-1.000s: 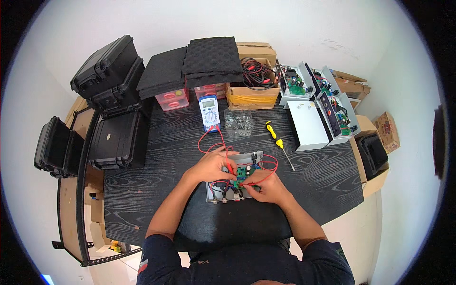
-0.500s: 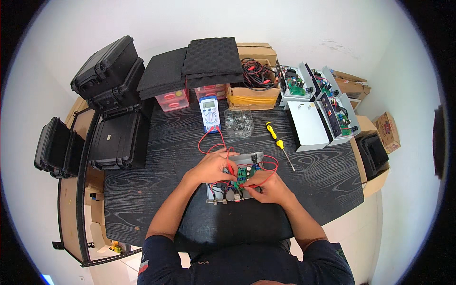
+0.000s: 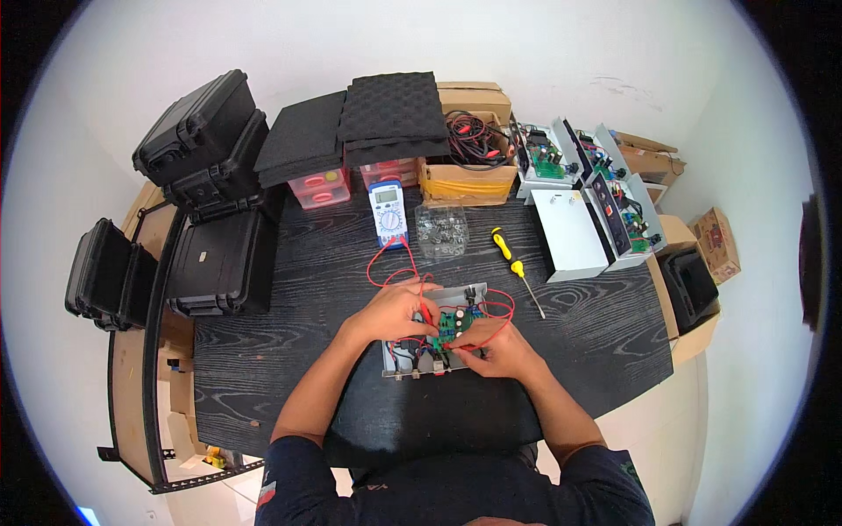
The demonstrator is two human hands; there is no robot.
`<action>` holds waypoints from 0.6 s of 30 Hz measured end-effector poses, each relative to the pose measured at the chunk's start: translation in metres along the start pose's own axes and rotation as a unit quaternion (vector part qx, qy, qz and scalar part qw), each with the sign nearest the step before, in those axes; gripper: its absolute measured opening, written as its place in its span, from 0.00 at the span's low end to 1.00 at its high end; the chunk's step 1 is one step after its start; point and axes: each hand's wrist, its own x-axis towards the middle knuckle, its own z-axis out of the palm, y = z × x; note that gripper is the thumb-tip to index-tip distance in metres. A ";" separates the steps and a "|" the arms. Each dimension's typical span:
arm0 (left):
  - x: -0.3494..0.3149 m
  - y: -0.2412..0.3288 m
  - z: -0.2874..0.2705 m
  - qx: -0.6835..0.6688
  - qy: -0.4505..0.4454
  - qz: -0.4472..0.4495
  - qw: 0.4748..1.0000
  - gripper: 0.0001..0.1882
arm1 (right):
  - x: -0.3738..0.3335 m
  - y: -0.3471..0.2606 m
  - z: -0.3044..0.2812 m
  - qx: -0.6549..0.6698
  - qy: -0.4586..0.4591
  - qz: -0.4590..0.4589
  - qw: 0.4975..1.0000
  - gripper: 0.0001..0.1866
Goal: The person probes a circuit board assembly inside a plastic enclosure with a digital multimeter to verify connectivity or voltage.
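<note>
An open grey metal case (image 3: 467,291) lies at the table's near edge, with a green circuit board (image 3: 449,321) and wires inside. My left hand (image 3: 396,313) is closed around a red multimeter probe (image 3: 426,313) over the board's left part. At the board's lower right, my right hand (image 3: 497,348) pinches another red-looking probe (image 3: 462,347), its tip down by the board; exact contact is too small to tell. Red leads run from the probes, and the blue-and-white multimeter (image 3: 388,215) lies beyond the case. What its display reads is too small to make out.
A yellow-black screwdriver (image 3: 517,270) and a clear tray of small parts (image 3: 441,231) lie on the dark table. Black hard cases (image 3: 221,254) stand left. Foam sheets (image 3: 392,107), a box of cables (image 3: 469,182) and opened device cases (image 3: 568,235) line the back.
Both hands keep their grip on the probes over the board, almost still. The whole view has shifted very slightly.
</note>
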 end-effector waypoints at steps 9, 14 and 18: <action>-0.001 0.003 0.002 0.001 0.016 0.016 1.000 0.11 | -0.005 0.003 0.004 0.012 0.005 0.009 1.000 0.08; -0.002 0.005 0.002 0.007 0.008 0.001 1.000 0.11 | -0.004 0.001 0.005 0.011 0.010 0.011 1.000 0.06; -0.001 0.004 0.002 0.002 0.006 0.006 1.000 0.11 | -0.006 0.004 0.006 0.006 0.010 0.006 1.000 0.07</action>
